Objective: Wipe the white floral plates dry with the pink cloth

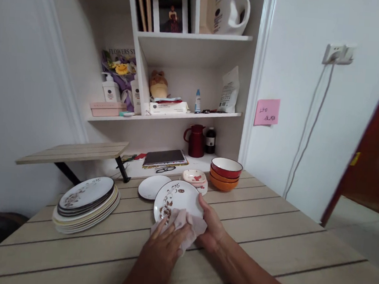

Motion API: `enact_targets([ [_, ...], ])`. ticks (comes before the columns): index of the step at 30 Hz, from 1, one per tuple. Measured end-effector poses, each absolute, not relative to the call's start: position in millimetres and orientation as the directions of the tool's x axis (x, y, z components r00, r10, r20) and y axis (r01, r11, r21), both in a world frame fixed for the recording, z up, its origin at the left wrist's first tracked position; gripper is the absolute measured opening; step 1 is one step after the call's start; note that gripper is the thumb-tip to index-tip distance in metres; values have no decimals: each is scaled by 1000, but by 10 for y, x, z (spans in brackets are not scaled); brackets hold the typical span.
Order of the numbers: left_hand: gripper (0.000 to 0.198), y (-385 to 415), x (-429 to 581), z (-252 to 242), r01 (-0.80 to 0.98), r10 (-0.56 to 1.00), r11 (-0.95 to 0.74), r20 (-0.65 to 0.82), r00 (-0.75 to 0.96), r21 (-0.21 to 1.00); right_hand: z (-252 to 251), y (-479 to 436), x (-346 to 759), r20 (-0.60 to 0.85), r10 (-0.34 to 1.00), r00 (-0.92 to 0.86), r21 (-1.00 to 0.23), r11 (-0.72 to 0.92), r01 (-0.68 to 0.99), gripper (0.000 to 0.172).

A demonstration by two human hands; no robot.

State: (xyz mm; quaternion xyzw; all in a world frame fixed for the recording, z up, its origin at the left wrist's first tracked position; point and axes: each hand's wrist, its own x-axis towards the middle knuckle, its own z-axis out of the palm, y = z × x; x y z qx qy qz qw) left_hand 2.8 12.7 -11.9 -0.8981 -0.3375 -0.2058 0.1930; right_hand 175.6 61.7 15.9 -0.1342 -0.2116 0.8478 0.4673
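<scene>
A white plate with a brown floral pattern (176, 198) stands tilted on the wooden table (267, 237). My right hand (213, 228) grips its lower right rim. My left hand (162, 250) presses a crumpled pale cloth (187, 223) against the plate's lower face. Both forearms reach in from the bottom edge.
A stack of patterned plates (86, 203) sits at the left. Behind lie a plain white plate (152, 186), small red-patterned dishes (195, 178) and stacked red and orange bowls (225, 174). Shelves (185, 113) with a red jug (196, 140) stand behind. A small raised board (76, 152) is at left.
</scene>
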Motion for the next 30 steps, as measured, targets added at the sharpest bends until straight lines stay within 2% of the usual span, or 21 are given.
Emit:
enact_targets([
  [4,55,159,-76,-98,794,530,-536,618,580,-287,226,631,1828,31,861,-507,-510,-423,-749,72],
  [7,58,150,-107,-100,827,508,-472,671,539,-307,218,593,1804,9,874,-487,-521,-411,-748,70],
  [13,63,116,-56,-104,856,542,-467,692,476,-224,116,423,1610,-95,829,-551,-526,-512,-679,65],
  [19,67,103,-25,-183,847,609,-520,648,458,-110,15,320,1389,-93,793,-602,-497,-560,-663,60],
  [22,68,92,23,-207,784,593,-609,586,552,-122,31,382,1435,-91,801,-592,-472,-558,-682,57],
  [26,64,103,54,-162,705,551,-684,500,668,-188,153,517,1670,-81,839,-538,-471,-508,-721,62],
  [30,63,148,-37,-99,802,561,-560,618,551,-207,256,546,1823,-24,885,-466,-476,-420,-773,61],
])
